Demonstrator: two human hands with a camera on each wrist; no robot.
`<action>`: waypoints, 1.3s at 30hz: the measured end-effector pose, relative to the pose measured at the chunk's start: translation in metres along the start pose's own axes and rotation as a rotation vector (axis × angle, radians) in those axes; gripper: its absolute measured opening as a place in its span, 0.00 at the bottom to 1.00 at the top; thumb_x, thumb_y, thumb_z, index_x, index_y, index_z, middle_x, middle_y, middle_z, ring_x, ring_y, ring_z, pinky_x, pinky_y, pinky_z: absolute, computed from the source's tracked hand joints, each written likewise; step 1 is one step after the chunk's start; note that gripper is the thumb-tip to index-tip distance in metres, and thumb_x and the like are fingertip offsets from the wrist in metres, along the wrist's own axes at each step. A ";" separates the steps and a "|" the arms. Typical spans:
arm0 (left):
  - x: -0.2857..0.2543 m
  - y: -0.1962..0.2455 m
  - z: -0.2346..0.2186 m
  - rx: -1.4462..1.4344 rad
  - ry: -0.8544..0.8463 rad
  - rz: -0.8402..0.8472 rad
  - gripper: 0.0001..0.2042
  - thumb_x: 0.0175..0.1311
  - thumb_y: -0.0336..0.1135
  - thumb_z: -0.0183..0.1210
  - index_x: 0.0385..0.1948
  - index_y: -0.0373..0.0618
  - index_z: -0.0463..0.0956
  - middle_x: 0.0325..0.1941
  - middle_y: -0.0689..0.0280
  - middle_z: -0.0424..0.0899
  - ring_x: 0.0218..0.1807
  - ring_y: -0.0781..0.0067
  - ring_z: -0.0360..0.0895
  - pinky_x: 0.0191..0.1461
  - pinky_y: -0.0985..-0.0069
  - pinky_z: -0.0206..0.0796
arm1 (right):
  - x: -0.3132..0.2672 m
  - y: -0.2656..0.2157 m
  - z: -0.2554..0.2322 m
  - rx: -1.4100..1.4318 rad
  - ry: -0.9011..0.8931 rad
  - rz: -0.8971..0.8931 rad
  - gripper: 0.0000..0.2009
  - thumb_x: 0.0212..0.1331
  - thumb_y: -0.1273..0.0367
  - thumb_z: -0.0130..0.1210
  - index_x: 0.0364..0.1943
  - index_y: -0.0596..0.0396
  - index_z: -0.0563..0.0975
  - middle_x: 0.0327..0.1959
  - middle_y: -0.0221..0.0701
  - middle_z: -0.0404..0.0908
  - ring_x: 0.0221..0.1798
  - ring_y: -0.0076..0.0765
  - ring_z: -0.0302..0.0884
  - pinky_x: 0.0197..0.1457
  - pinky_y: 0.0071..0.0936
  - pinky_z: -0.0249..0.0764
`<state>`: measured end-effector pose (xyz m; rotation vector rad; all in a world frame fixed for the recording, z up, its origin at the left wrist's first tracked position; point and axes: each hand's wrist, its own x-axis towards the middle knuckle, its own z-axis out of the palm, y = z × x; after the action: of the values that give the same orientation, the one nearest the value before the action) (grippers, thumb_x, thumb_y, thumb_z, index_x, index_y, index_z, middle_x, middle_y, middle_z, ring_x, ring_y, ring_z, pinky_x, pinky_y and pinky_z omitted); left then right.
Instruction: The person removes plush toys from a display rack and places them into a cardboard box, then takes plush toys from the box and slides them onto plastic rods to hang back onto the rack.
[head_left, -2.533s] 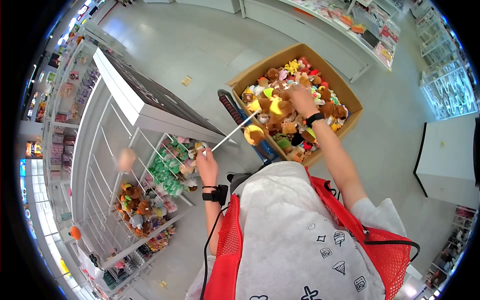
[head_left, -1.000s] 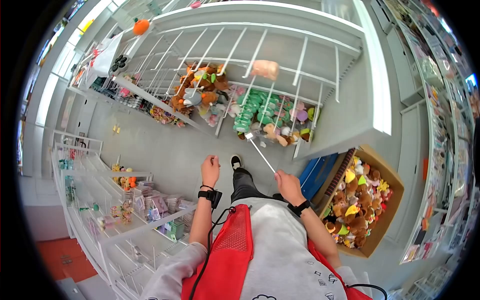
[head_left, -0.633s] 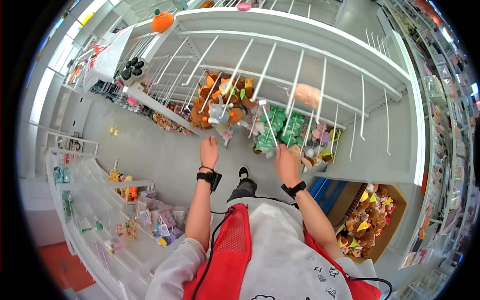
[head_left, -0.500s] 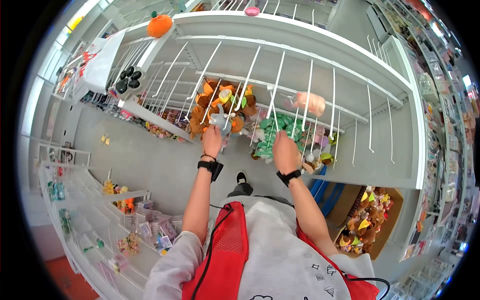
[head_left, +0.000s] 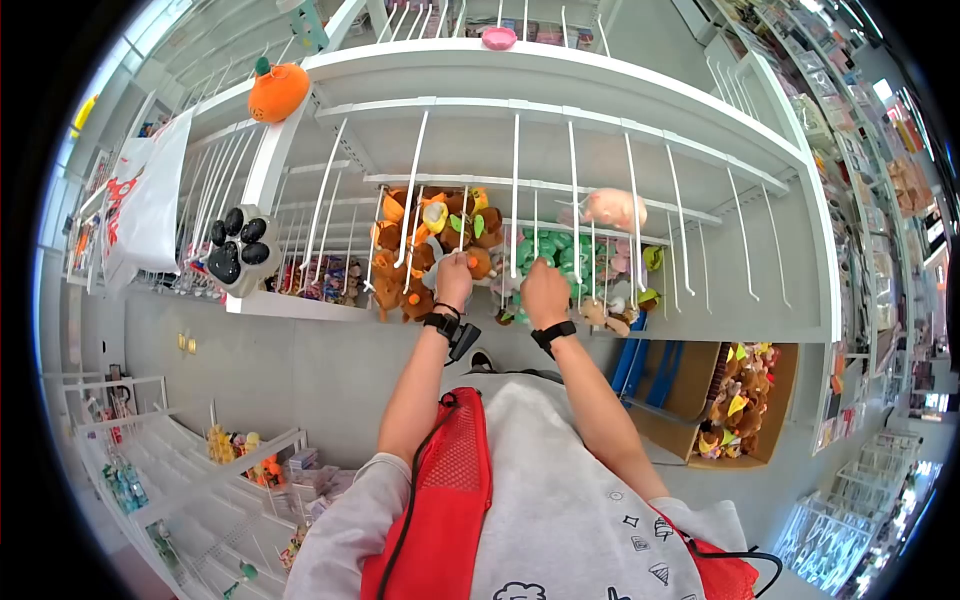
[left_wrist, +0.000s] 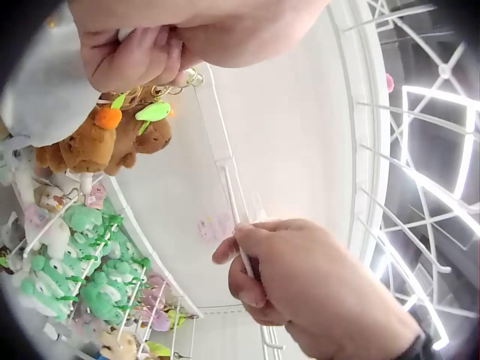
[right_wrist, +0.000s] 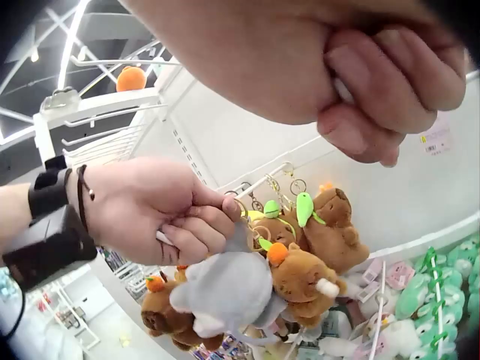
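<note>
My left hand [head_left: 454, 280] is curled round the front end of a white display hook; the hook's tip [right_wrist: 164, 238] pokes out between the fingers in the right wrist view. Brown capybara plush keychains [right_wrist: 334, 229] and a grey plush [right_wrist: 229, 289] hang from it by metal rings, just beyond the hand. To the right, my right hand [head_left: 545, 293] grips another white display hook [left_wrist: 231, 193], whose far end meets the rack's back bar [left_wrist: 223, 159] in the left wrist view. This hook carries no plush. Green plush toys [head_left: 565, 250] hang lower down, behind the right hand.
Several bare hooks jut from the white rack [head_left: 700, 85] around both hands. A pink plush [head_left: 615, 208] hangs to the right. A cardboard box [head_left: 785, 405] of plush toys stands at right on the floor. An orange plush [head_left: 278, 92] sits on the rack's top left.
The right hand has left the box, taken the loose white hook from the left hand and brought it to the rack's bar. The left hand has moved forward and now grips the plush-laden hook.
</note>
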<state>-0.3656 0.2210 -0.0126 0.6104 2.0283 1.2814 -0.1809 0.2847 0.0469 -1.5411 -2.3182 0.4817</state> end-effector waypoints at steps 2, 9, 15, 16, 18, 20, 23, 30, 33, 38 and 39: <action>-0.001 0.003 -0.001 0.017 0.020 0.042 0.20 0.82 0.41 0.49 0.27 0.39 0.74 0.23 0.68 0.72 0.25 0.72 0.68 0.33 0.68 0.61 | -0.002 -0.001 0.003 -0.034 -0.025 0.044 0.08 0.68 0.70 0.53 0.37 0.63 0.79 0.30 0.56 0.86 0.35 0.68 0.86 0.39 0.58 0.81; -0.016 0.034 -0.017 0.051 0.072 0.070 0.20 0.80 0.41 0.49 0.29 0.35 0.76 0.25 0.49 0.77 0.31 0.45 0.77 0.40 0.54 0.66 | -0.027 0.006 -0.037 0.052 0.017 0.119 0.19 0.77 0.56 0.54 0.43 0.61 0.81 0.32 0.51 0.87 0.35 0.67 0.85 0.39 0.58 0.81; -0.032 0.013 -0.045 0.052 0.027 0.103 0.20 0.81 0.40 0.50 0.29 0.33 0.74 0.25 0.49 0.77 0.30 0.48 0.77 0.38 0.57 0.66 | -0.073 0.012 -0.056 0.177 0.068 0.075 0.15 0.75 0.64 0.58 0.55 0.61 0.79 0.36 0.46 0.88 0.38 0.60 0.86 0.42 0.53 0.79; -0.044 0.024 -0.056 0.048 -0.001 0.097 0.19 0.80 0.40 0.51 0.29 0.33 0.74 0.24 0.51 0.75 0.29 0.55 0.75 0.37 0.60 0.65 | -0.080 0.010 -0.059 0.195 0.071 0.070 0.14 0.75 0.64 0.58 0.55 0.60 0.79 0.38 0.44 0.88 0.39 0.58 0.86 0.42 0.52 0.79; -0.071 0.029 -0.072 0.053 -0.035 0.083 0.19 0.80 0.40 0.52 0.29 0.33 0.73 0.23 0.54 0.73 0.28 0.63 0.73 0.36 0.62 0.64 | -0.096 0.007 -0.069 0.216 0.067 0.078 0.13 0.75 0.65 0.57 0.55 0.59 0.80 0.39 0.43 0.88 0.39 0.56 0.86 0.43 0.51 0.79; -0.092 0.019 -0.084 0.066 -0.060 0.088 0.19 0.80 0.40 0.53 0.30 0.33 0.74 0.22 0.58 0.69 0.28 0.71 0.67 0.35 0.65 0.62 | -0.105 0.005 -0.080 0.328 0.002 0.087 0.12 0.74 0.69 0.58 0.55 0.58 0.80 0.40 0.42 0.87 0.37 0.51 0.86 0.42 0.47 0.79; -0.132 0.020 -0.109 0.179 -0.066 0.111 0.20 0.80 0.41 0.53 0.30 0.32 0.74 0.21 0.58 0.69 0.27 0.70 0.66 0.34 0.63 0.61 | -0.118 0.011 -0.088 0.461 0.011 0.046 0.10 0.73 0.72 0.57 0.53 0.59 0.80 0.38 0.41 0.87 0.35 0.46 0.85 0.42 0.41 0.79; -0.242 0.059 -0.158 0.408 -0.112 0.038 0.22 0.77 0.47 0.61 0.32 0.32 0.79 0.20 0.48 0.70 0.22 0.57 0.64 0.30 0.61 0.60 | -0.134 0.019 -0.123 0.643 -0.093 -0.058 0.11 0.73 0.73 0.59 0.56 0.57 0.80 0.38 0.38 0.86 0.35 0.36 0.84 0.40 0.31 0.78; -0.294 0.075 -0.161 0.515 -0.187 0.045 0.21 0.76 0.47 0.61 0.32 0.33 0.81 0.20 0.47 0.72 0.21 0.48 0.67 0.29 0.59 0.61 | -0.144 0.023 -0.146 0.710 -0.170 -0.145 0.13 0.73 0.71 0.60 0.59 0.57 0.79 0.36 0.36 0.84 0.34 0.35 0.82 0.39 0.30 0.78; -0.359 0.109 -0.128 0.570 -0.299 0.043 0.18 0.75 0.47 0.61 0.33 0.39 0.84 0.20 0.49 0.76 0.24 0.43 0.76 0.30 0.57 0.65 | -0.175 0.067 -0.174 0.799 -0.428 -0.232 0.15 0.72 0.68 0.64 0.58 0.57 0.77 0.28 0.31 0.80 0.28 0.33 0.75 0.37 0.30 0.75; -0.366 0.114 -0.117 0.575 -0.297 0.042 0.18 0.75 0.47 0.61 0.33 0.39 0.84 0.20 0.49 0.76 0.24 0.43 0.76 0.30 0.57 0.65 | -0.183 0.079 -0.182 0.824 -0.550 -0.215 0.14 0.72 0.67 0.65 0.55 0.58 0.77 0.27 0.29 0.78 0.26 0.32 0.71 0.35 0.30 0.73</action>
<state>-0.1986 -0.0522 0.2290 1.0384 2.1264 0.5649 0.0312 0.1630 0.1614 -0.8060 -2.1181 1.6979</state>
